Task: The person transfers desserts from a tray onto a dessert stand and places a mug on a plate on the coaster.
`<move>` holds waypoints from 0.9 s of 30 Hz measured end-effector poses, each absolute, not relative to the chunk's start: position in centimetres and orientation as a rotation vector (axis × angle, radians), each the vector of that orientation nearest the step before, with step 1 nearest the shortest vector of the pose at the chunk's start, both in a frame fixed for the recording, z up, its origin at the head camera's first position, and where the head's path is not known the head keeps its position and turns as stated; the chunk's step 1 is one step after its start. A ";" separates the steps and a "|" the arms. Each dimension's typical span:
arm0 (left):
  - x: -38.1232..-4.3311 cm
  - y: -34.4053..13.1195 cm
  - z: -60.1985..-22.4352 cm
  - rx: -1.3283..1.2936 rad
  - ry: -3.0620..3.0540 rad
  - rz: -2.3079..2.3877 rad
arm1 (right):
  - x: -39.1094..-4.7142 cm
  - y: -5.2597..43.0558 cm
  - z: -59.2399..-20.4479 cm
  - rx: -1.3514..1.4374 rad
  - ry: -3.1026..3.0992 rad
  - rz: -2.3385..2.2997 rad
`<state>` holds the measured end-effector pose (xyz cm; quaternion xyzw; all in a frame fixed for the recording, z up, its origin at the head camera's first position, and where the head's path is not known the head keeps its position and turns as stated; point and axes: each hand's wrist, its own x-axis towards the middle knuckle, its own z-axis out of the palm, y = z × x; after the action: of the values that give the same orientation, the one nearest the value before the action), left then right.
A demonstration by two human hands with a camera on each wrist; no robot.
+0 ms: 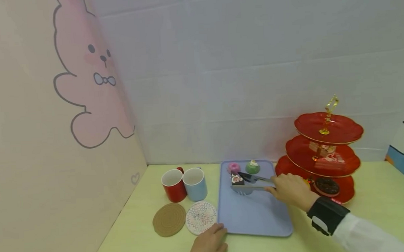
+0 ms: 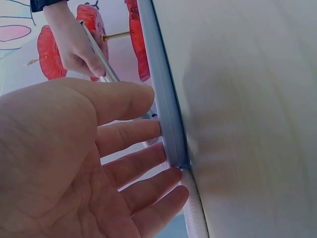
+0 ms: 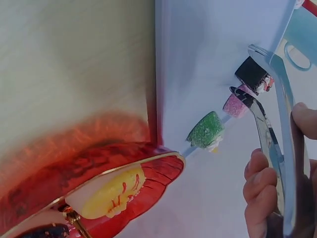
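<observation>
My right hand point(image 1: 291, 189) grips silver metal tongs point(image 1: 257, 188) over a blue-lilac tray point(image 1: 255, 218). The parted tong ends stand around a small dark square cake piece point(image 1: 237, 179) with white and red topping, which sits on the tray. In the right wrist view the tong tips show on either side of this dark cake point(image 3: 251, 74). Behind it on the tray are a pink donut point(image 1: 234, 167) and a green cake point(image 1: 253, 168) with white topping. At the tray's front left corner, my left hand point(image 1: 209, 244) touches the rim with nearly straight fingers.
A red three-tier stand point(image 1: 323, 162) bearing cakes and a chocolate donut point(image 1: 326, 186) stands right of the tray. To the left are a red mug point(image 1: 175, 188), a light blue mug point(image 1: 196, 187), a brown coaster point(image 1: 169, 220) and a patterned coaster point(image 1: 201, 217). A wall rises behind.
</observation>
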<state>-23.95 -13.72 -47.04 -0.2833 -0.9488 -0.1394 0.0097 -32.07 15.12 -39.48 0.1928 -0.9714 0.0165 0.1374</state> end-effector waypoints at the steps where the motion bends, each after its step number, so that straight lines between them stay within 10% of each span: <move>1: -24.0 -13.7 -47.0 -0.877 -2.974 -0.442 | -32.1 15.1 -39.6 0.557 -2.804 0.050; 16: -24.0 -13.3 -46.9 -0.897 -2.978 -0.461 | -31.6 15.6 -40.1 0.570 -2.769 0.083; 27: -23.7 -13.6 -46.4 -0.846 -2.990 -0.490 | -26.3 18.8 -31.9 0.319 -2.854 0.079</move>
<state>-23.69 -13.59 -46.40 -0.2688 -0.9505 -0.1557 -0.0022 -26.34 18.83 -31.94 0.1100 -0.9845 0.0274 0.1339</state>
